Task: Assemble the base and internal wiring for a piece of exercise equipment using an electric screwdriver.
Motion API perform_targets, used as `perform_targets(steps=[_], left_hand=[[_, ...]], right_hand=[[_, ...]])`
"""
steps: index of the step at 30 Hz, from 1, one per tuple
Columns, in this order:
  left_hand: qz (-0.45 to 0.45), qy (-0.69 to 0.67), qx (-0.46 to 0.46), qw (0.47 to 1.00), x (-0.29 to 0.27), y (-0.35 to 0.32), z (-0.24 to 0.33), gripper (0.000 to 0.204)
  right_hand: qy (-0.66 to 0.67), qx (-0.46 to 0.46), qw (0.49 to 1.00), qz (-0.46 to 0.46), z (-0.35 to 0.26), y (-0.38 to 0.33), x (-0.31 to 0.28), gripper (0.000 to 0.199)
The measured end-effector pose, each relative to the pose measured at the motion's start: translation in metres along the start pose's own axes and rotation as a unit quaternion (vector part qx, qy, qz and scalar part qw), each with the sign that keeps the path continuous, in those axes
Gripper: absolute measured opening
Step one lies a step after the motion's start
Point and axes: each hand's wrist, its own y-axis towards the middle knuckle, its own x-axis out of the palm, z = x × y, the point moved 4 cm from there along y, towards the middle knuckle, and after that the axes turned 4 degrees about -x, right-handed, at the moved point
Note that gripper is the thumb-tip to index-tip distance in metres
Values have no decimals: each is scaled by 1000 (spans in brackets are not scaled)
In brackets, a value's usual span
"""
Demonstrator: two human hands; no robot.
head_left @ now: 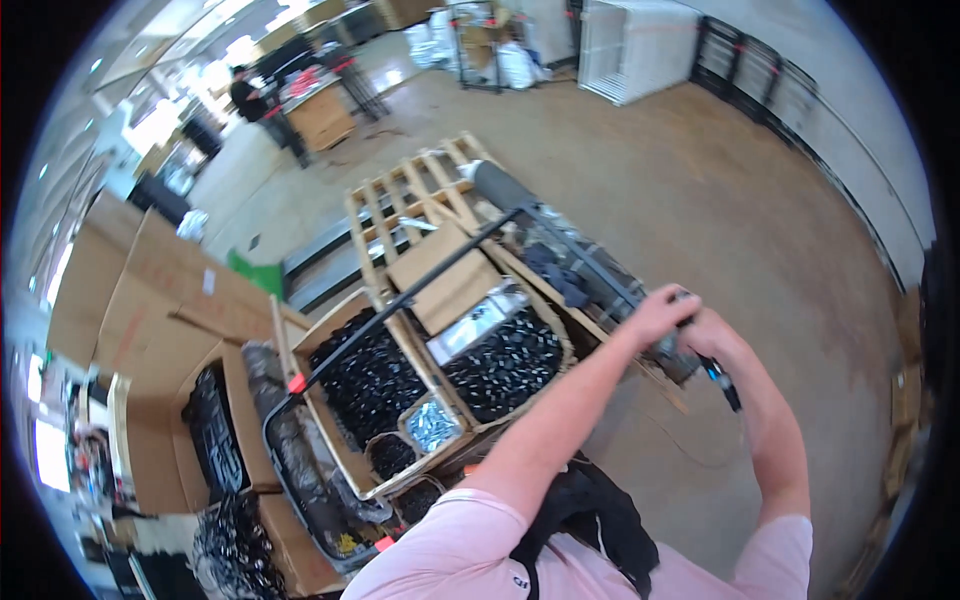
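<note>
A large frame of black tube (435, 268) with red pieces (297, 383) on it reaches across the boxes in front of me. My left hand (662, 314) is closed around the frame's right end. Close against it, my right hand (712, 336) is closed too, and a slim dark tool with a blue spot (718, 378) sticks out below it. The fingers partly hide what they grip, so the tool's exact kind cannot be made out. Beneath the frame, two cardboard boxes (352, 482) hold many small black parts (505, 365); a small container of silvery-blue pieces (432, 425) sits among them.
Wooden pallets (405, 195) lie beyond the boxes, beside a long wrapped roll (505, 185). Tall cardboard (165, 290) stands at left, with black strips (235, 550) below. Farther off, a person (262, 110) stands by a table. A white frame stack (635, 50) stands near the wall.
</note>
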Motion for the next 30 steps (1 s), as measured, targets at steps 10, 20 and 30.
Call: perform_targets(steps=[10, 20, 30], left_hand=[[2, -4, 8, 1000, -22, -17, 14, 52], [-40, -48, -6, 998, -31, -20, 30, 52], [101, -94, 56, 989, -180, -3, 83, 46]], right_hand=[[101, 30, 994, -27, -50, -18, 1, 20], [75, 33, 997, 13, -58, -15, 2, 23], [-129, -78, 988, -38, -219, 73, 2, 30]])
